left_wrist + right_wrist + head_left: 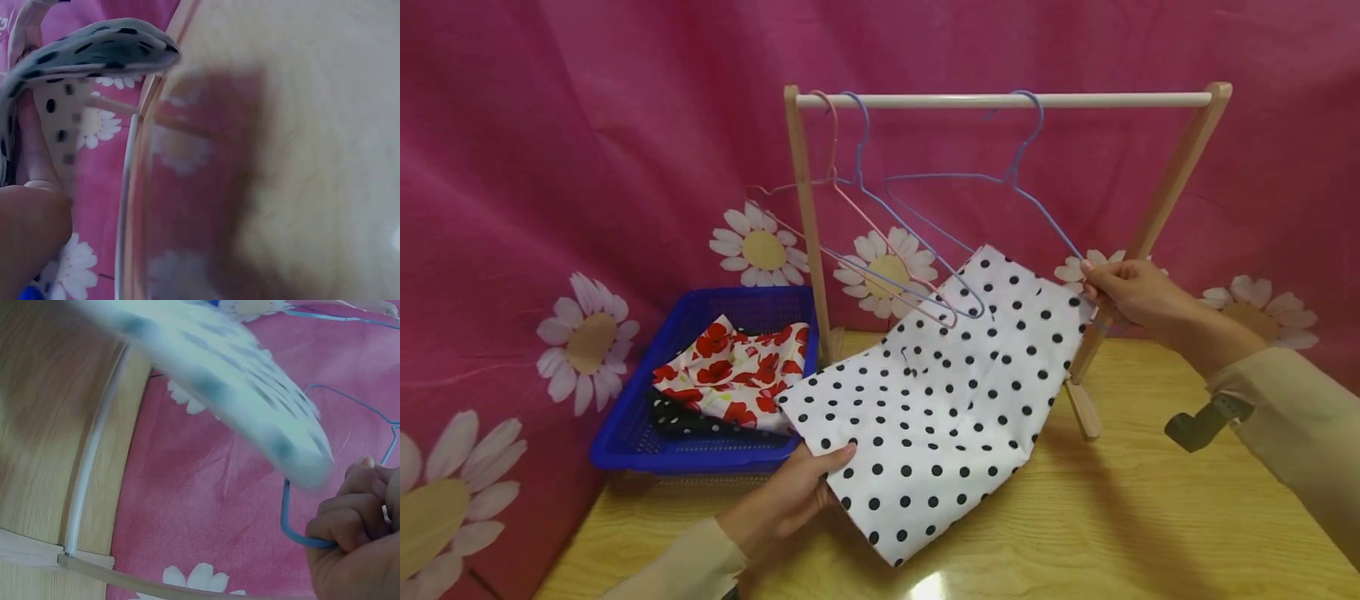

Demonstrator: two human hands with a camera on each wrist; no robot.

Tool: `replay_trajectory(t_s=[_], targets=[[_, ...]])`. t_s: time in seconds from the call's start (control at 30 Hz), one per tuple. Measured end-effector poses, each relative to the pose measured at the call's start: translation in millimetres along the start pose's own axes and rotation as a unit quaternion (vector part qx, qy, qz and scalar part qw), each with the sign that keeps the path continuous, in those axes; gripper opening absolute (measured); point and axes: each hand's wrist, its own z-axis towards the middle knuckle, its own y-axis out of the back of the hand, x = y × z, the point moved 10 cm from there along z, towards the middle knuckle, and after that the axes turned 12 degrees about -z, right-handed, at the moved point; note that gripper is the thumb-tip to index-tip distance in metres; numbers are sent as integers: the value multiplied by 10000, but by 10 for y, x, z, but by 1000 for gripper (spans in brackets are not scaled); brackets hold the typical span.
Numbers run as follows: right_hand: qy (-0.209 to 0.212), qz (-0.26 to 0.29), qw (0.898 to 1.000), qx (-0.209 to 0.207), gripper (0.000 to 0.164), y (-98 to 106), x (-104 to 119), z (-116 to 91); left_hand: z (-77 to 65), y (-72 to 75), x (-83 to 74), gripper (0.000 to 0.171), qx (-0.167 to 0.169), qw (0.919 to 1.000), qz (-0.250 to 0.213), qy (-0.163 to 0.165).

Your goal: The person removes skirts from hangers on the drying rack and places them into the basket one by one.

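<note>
A white cloth with black polka dots slants across the middle of the head view. Its upper part meets the blue hanger, whose hook is over the white rail. My right hand grips that hanger's right end beside the cloth's upper right edge. In the right wrist view, curled fingers wrap the blue wire, and the cloth hangs blurred beside them. Lower left, my left hand pinches the cloth's left edge, thumb on top and fingers beneath. The left wrist view shows the thumb against the cloth fold.
A pink hanger and another blue hanger hang at the left of the wood-framed rack. Behind the rack's left post, a blue basket holds a red-flowered cloth and a black dotted cloth. A pink flowered curtain stands behind.
</note>
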Motion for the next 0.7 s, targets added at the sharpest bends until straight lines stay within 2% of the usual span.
replay_trajectory(t_s=[0.17, 0.27, 0.47, 0.6, 0.7], targets=[[79, -122, 9999, 66, 48, 3, 43, 17, 81, -4, -161, 39, -97, 9998, 151, 17], [149, -125, 9998, 76, 48, -4, 63, 28, 113, -38, -249, 30, -46, 9998, 191, 10], [64, 56, 9999, 150, 49, -23, 53, 4, 149, -20, -384, 28, -131, 9995, 282, -58], [49, 124, 9998, 156, 49, -35, 67, 1, 168, 18, -451, 27, -362, 9987, 341, -118], [33, 123, 9998, 161, 49, -41, 67, 6, 106, -76, -570, 28, -116, 9989, 327, -307]])
